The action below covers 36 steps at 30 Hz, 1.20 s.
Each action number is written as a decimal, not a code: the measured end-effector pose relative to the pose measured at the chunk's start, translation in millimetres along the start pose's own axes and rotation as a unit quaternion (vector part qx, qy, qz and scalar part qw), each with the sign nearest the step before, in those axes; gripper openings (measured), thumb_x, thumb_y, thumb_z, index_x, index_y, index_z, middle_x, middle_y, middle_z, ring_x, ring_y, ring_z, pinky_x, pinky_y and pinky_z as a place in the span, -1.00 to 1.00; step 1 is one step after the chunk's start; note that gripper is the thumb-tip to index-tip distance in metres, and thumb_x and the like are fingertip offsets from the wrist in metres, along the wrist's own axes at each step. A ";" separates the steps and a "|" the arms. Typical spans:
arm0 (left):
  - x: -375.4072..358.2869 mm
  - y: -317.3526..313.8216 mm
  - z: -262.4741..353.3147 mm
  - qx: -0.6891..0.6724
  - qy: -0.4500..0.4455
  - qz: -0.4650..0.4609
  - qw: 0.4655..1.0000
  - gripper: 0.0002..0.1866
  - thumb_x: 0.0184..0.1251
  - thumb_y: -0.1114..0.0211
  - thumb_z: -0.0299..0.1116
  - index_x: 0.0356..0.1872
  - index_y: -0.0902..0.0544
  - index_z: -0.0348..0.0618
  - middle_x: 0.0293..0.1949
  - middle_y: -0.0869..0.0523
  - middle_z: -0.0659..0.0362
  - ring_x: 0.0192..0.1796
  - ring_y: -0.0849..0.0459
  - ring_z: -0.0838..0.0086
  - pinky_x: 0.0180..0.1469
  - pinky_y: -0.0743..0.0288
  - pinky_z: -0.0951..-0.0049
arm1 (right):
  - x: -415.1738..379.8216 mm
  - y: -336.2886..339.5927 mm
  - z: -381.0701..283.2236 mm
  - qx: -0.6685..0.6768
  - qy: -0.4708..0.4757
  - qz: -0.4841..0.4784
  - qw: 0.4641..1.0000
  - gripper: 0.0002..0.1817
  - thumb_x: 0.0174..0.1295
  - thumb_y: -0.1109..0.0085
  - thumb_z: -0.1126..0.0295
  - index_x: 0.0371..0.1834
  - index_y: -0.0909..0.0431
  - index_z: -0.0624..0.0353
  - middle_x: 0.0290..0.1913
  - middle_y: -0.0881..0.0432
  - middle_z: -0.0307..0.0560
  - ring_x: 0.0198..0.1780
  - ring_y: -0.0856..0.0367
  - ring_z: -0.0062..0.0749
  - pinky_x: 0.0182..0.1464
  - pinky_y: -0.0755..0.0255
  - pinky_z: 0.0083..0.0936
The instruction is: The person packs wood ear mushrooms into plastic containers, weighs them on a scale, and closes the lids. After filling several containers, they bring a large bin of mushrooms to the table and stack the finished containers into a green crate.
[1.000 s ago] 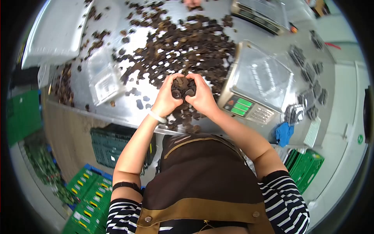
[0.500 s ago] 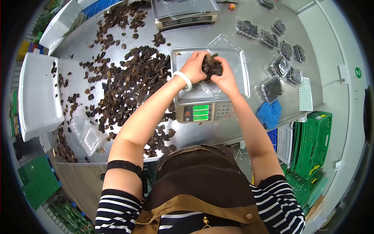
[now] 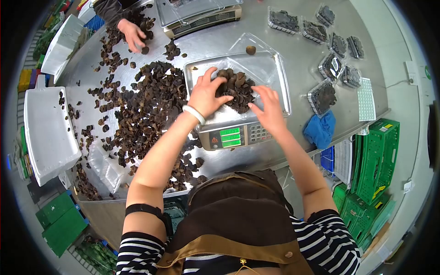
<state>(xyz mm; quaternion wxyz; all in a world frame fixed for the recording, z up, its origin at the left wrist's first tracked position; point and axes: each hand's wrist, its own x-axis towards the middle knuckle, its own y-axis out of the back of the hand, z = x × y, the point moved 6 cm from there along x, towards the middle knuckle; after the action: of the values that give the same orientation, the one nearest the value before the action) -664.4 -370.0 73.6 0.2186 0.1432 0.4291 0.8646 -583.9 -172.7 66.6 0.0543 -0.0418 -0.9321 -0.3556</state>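
Observation:
A heap of dark brown mushroom pieces [image 3: 239,90] lies in a clear plastic box [image 3: 228,64] on the steel pan of a digital scale [image 3: 283,103]. My left hand [image 3: 207,95], a white bangle at its wrist, rests at the heap's left side with fingers apart. On the right, my right hand [image 3: 269,107] is open, fingertips beside the heap. The box's transparent lid [image 3: 243,45] is folded back past the pan, with one brown piece [image 3: 250,50] on it. Green digits glow on the scale's display [image 3: 230,137], too blurred to read.
Loose mushroom pieces [image 3: 149,101] cover the table left of the scale. Another person's hand [image 3: 132,34] is among pieces at upper left. Filled clear boxes [image 3: 321,96], a blue cloth [image 3: 321,129] and a label sheet [image 3: 366,101] lie right. A second scale [image 3: 204,25] stands behind.
My hands have opened and moved apart from the mushroom clump they held, which now lies spread in the box. Another person's hand has appeared at upper left. The view has shifted slightly.

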 end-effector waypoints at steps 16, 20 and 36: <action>-42.6 31.9 3.4 -0.027 -0.046 0.174 0.983 -0.73 0.18 -0.42 -0.33 -0.10 -0.67 -0.13 -0.08 -0.70 0.14 0.05 -0.61 0.20 0.12 -0.40 0.21 | 153.9 -61.3 3.9 -0.148 0.090 -0.027 0.985 -0.69 0.13 -0.35 0.44 -0.05 -0.57 0.12 0.00 -0.60 -0.03 0.03 -0.54 -0.06 0.12 -0.45 -0.22; -38.9 67.6 -102.8 0.007 0.084 0.281 0.956 -0.80 0.18 -0.33 -0.58 -0.15 -0.66 -0.23 -0.20 -0.69 0.00 -0.11 -0.66 0.07 -0.01 -0.54 0.20 | 113.4 -26.0 -40.9 0.025 0.066 -0.077 0.995 -0.70 0.11 -0.36 0.44 -0.08 -0.57 0.17 -0.01 -0.60 -0.05 0.04 -0.54 -0.12 0.12 -0.44 -0.24; 0.1 86.4 -100.8 -0.206 0.103 0.200 0.952 -0.85 0.30 -0.35 -0.54 -0.14 -0.75 -0.25 -0.20 -0.79 0.12 -0.18 -0.73 0.51 -0.07 -0.61 0.47 | -0.4 32.9 -33.5 -0.045 0.040 -0.126 0.990 -0.65 0.09 -0.35 0.55 -0.02 -0.58 0.22 0.08 -0.61 -0.01 0.08 -0.56 0.01 0.09 -0.48 -0.24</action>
<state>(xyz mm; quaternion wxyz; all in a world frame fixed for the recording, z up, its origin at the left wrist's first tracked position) -730.4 -484.8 83.6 0.0207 0.0879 0.2249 0.9702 -577.3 -170.5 113.0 0.0443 0.0881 -0.9101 -0.4024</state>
